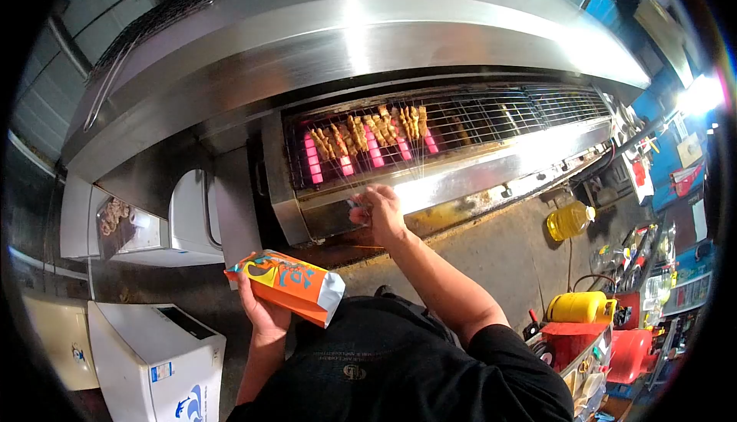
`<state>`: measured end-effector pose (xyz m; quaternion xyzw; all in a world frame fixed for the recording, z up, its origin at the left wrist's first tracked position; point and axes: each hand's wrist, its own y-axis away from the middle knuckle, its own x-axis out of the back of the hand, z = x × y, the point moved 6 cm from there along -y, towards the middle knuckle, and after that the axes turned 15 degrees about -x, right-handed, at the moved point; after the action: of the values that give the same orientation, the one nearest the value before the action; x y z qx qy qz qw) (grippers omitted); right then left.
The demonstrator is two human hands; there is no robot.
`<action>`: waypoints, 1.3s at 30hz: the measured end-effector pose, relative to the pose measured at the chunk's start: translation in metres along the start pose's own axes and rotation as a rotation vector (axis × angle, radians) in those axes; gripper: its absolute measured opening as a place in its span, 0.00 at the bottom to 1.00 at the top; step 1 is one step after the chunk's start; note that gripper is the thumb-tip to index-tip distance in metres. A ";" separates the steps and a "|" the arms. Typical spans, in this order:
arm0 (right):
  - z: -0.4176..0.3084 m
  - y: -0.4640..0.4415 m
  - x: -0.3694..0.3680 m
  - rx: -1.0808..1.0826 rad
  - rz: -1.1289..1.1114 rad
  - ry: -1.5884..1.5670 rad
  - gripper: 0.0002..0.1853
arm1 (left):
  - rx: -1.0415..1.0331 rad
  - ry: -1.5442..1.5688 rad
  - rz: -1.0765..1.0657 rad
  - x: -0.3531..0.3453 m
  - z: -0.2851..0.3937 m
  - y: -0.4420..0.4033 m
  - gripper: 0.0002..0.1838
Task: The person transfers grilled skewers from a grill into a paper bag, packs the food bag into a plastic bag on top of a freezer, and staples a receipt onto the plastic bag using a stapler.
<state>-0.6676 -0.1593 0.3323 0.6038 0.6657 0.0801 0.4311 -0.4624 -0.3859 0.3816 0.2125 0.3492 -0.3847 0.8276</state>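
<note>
My left hand (pixel 265 313) is closed round an orange bag (pixel 295 284) with a yellow and blue print, held in front of my body at the lower left. My right hand (pixel 376 211) is at the grill's front edge, its fingers curled by the thin stick ends; what they hold is too small to make out. Meat skewers (pixel 372 129) lie side by side on the left half of the wire grill (pixel 491 115). Pink-glowing heating bars (pixel 314 159) show beneath them.
A steel hood (pixel 307 54) hangs above the grill. White appliances (pixel 165 368) stand at the left, near a tray of food (pixel 115 217). On the right are a yellow oil jug (pixel 570 221), a yellow gas cylinder (pixel 576 308) and a red cylinder (pixel 631 354).
</note>
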 end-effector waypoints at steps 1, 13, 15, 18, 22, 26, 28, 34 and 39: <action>0.000 0.002 -0.001 -0.003 -0.003 0.000 0.10 | -0.003 -0.002 0.003 -0.002 0.000 0.001 0.31; -0.001 0.004 0.012 -0.032 -0.080 0.064 0.14 | -0.038 -0.033 -0.026 -0.007 -0.005 0.013 0.31; -0.004 0.007 0.013 -0.021 -0.048 0.060 0.13 | -0.015 -0.060 -0.018 -0.012 -0.004 0.016 0.31; -0.004 0.007 0.014 0.082 -0.016 0.034 0.11 | -0.023 -0.084 -0.003 -0.020 -0.004 0.017 0.31; -0.004 0.002 0.017 0.056 0.026 0.050 0.10 | -0.028 -0.083 -0.033 -0.023 -0.006 0.017 0.31; -0.014 0.006 0.011 -0.003 -0.030 0.086 0.09 | -0.014 -0.109 -0.016 -0.020 -0.005 0.018 0.31; -0.013 0.005 0.013 -0.015 -0.047 0.141 0.10 | -0.011 -0.093 -0.022 -0.019 -0.004 0.017 0.31; -0.006 0.010 0.007 -0.068 -0.126 0.097 0.12 | -0.009 -0.059 -0.025 -0.009 -0.002 0.014 0.31; 0.010 0.007 -0.008 -0.166 -0.165 0.106 0.08 | 0.019 -0.029 -0.013 -0.001 -0.002 0.008 0.31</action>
<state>-0.6568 -0.1685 0.3339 0.5040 0.7261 0.1311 0.4491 -0.4572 -0.3789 0.3813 0.2124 0.3350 -0.3964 0.8280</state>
